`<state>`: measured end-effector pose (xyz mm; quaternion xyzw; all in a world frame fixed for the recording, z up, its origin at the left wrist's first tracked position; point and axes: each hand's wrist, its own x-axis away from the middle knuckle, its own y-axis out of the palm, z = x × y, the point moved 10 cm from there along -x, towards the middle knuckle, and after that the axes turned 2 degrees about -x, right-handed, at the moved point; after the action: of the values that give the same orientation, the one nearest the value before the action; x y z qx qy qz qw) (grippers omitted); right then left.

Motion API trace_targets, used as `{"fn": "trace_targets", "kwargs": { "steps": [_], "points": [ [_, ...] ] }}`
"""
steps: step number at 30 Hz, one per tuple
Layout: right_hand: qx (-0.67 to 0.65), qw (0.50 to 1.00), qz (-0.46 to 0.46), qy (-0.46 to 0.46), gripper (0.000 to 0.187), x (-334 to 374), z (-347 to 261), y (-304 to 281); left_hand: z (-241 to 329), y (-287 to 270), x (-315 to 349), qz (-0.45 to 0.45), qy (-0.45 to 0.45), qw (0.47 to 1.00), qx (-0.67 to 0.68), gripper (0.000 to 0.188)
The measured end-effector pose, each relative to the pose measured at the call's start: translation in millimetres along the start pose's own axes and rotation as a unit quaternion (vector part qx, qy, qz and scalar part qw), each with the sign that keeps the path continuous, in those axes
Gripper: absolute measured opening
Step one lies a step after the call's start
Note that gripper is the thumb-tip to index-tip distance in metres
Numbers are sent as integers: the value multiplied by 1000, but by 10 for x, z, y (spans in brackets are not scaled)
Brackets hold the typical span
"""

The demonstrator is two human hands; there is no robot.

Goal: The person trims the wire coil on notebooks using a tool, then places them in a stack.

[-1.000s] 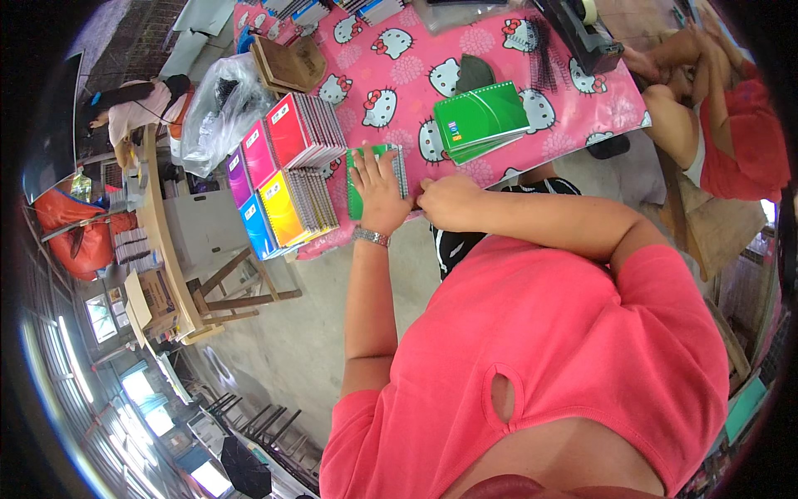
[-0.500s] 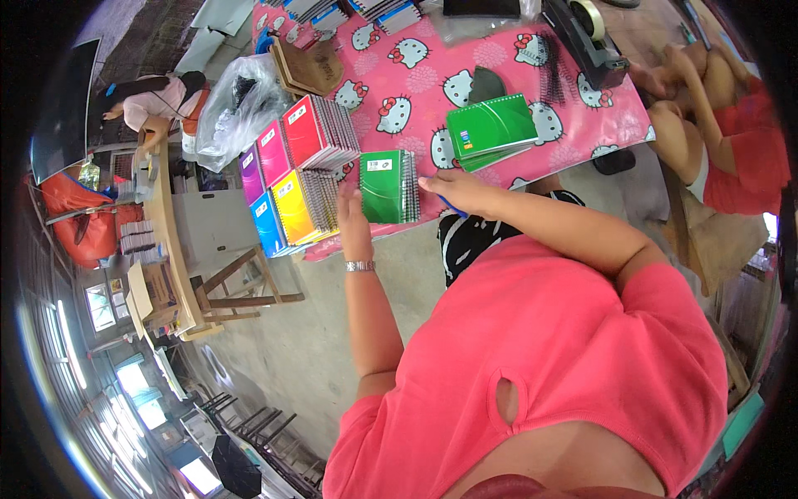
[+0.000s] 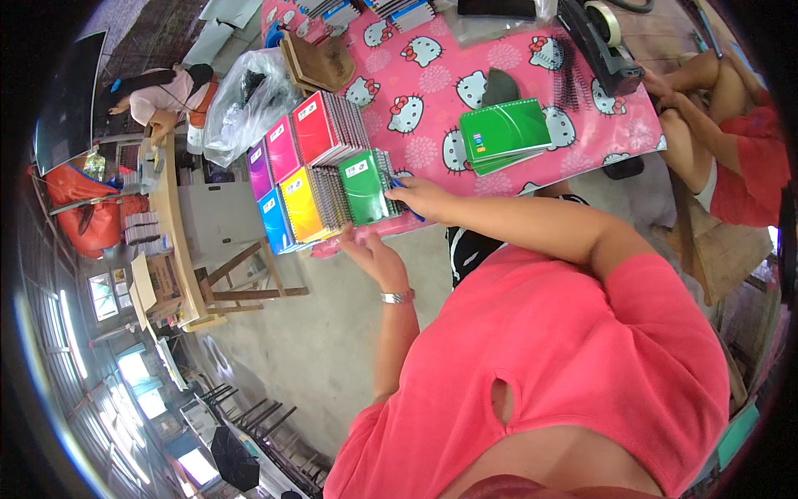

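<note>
My right hand [image 3: 416, 198] has its fingers closed round a slim blue pen [image 3: 416, 217]. Its fingertips press the spiral side of a stack of green notebooks [image 3: 363, 190]. Beneath the stack's near corner, my left hand [image 3: 376, 256] is turned up with fingers apart, holding nothing. Against the green stack's left side stand stacks of yellow notebooks [image 3: 301, 205] and red notebooks [image 3: 314, 129]. Pink notebooks [image 3: 281, 150], purple notebooks [image 3: 260, 172] and blue notebooks [image 3: 273, 218] sit farther left.
More green notebooks [image 3: 504, 131] lie right on the pink patterned tablecloth [image 3: 420, 100]. A tape dispenser [image 3: 605, 50] stands at the far right corner, a clear plastic bag [image 3: 241, 108] at the left. One person [image 3: 740, 166] sits at the right; another [image 3: 162, 104] is far left.
The green stack has moved left against the yellow and red stacks, my right hand following it. My left hand has dropped from between the stacks to the table's near edge.
</note>
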<state>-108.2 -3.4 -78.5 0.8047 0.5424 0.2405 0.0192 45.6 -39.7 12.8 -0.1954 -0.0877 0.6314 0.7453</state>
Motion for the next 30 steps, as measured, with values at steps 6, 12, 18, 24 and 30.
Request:
{"fn": "trace_targets", "kwargs": {
  "steps": [6, 12, 18, 24, 30],
  "points": [
    [23, 999, -22, 11, 50, -46, -179, 175, -359, 120, 257, -50, -41, 998, -15, 31],
    [341, 836, 127, -410, 40, 149, -1581, -526, -202, 487, 331, -153, -34, 985, 65, 16],
    [552, 795, 79, -239, 38, -308, -1816, -1514, 180, 1530, 980, -443, -96, 881, 137, 14],
    [472, 750, 116, -450, 38, 16, -1864, -1632, 171, 1615, 767, -408, -98, 901, 113, 17],
    [364, 806, 384, -267, 49, 1295, -1601, -2243, 12, 1577, 143, -297, -182, 912, 217, 45]
  ]
}}
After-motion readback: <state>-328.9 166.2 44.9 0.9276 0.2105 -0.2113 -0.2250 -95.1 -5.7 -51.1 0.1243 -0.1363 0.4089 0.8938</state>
